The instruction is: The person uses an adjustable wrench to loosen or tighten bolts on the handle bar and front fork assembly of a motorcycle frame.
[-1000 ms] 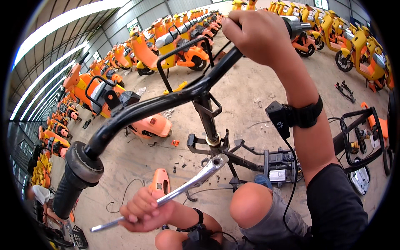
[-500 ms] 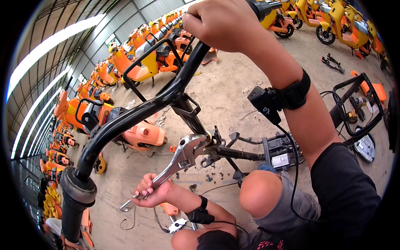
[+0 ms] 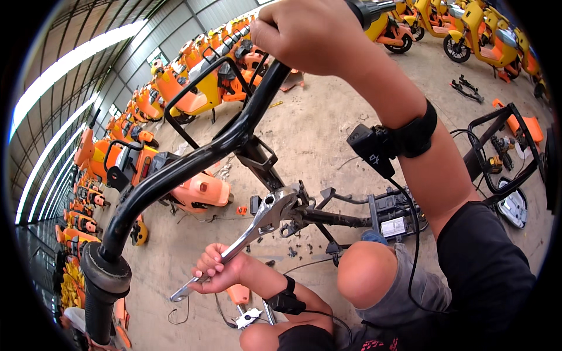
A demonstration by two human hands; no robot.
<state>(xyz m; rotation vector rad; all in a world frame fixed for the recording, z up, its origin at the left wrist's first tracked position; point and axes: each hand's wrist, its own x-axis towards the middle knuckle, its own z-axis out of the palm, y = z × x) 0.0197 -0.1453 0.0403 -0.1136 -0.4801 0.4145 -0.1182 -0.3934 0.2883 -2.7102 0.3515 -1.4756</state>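
Note:
My left hand (image 3: pixel 220 270) is wrapped round the handle of a large silver adjustable wrench (image 3: pixel 257 225). The wrench's jaws sit at the base of the black steering stem (image 3: pixel 260 167), where the stem meets the scooter frame (image 3: pixel 339 217); how they grip there is partly hidden. Up at the top, my right hand (image 3: pixel 310 35) is closed round the black handlebar (image 3: pixel 175 169). The bar curves down to a rubber grip (image 3: pixel 99 304) at the lower left. A black wire basket bracket (image 3: pixel 199 96) rises from the far side of the stem.
Small dark parts (image 3: pixel 293 251) lie scattered on the concrete floor below the frame. Rows of orange and yellow scooters (image 3: pixel 193 96) line the far side and left. At the right are a black tubular frame (image 3: pixel 503 152), a power drill (image 3: pixel 495 164) and an orange panel (image 3: pixel 527 126).
The handlebar and stem have swung slightly left. The wrench head has shifted a little right and lower against the stem base, with its handle tilting slightly differently. Both hands keep their holds.

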